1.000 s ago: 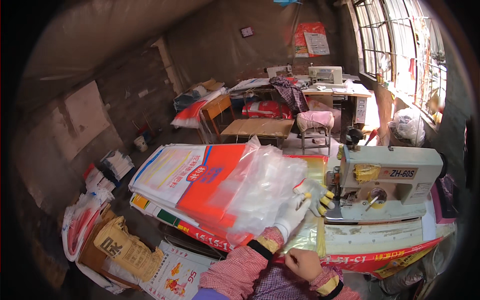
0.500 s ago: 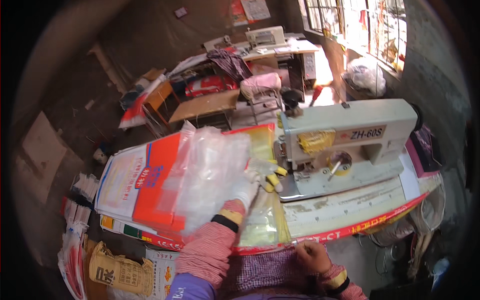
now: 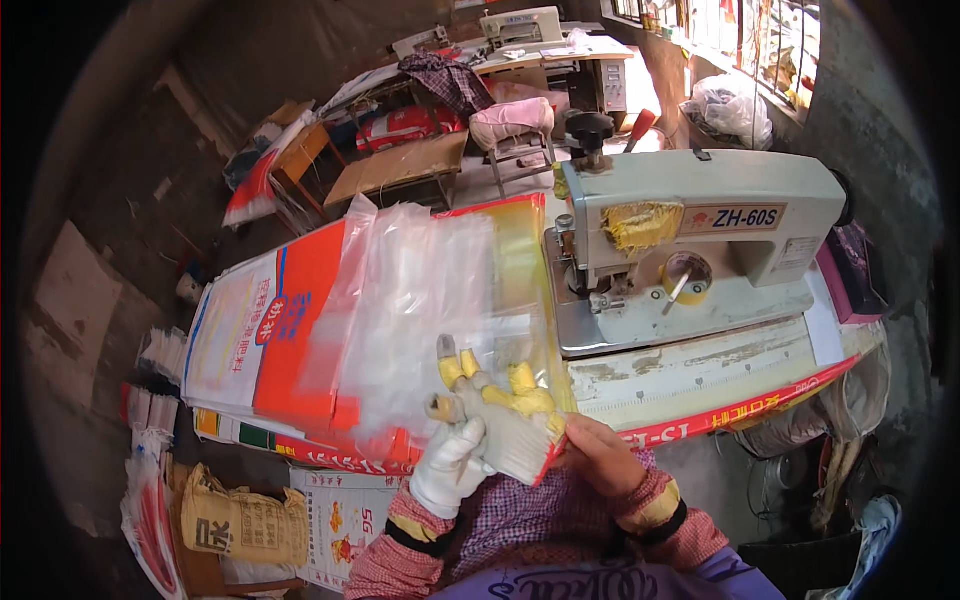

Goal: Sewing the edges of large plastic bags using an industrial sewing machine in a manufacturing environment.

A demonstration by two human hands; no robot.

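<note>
At the near edge of the table [image 3: 690, 375], I watch the gloved left hand [image 3: 450, 470] clasp a yellow-fingered glove [image 3: 520, 440] while the bare right hand [image 3: 605, 455], free half a second ago, now pinches its red cuff. So both hands are engaged with it, nearer than the clear bags [image 3: 430, 290] and machine [image 3: 725, 180].

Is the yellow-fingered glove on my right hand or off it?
Off: the right hand is bare, holding the glove by its red-edged cuff.
</note>
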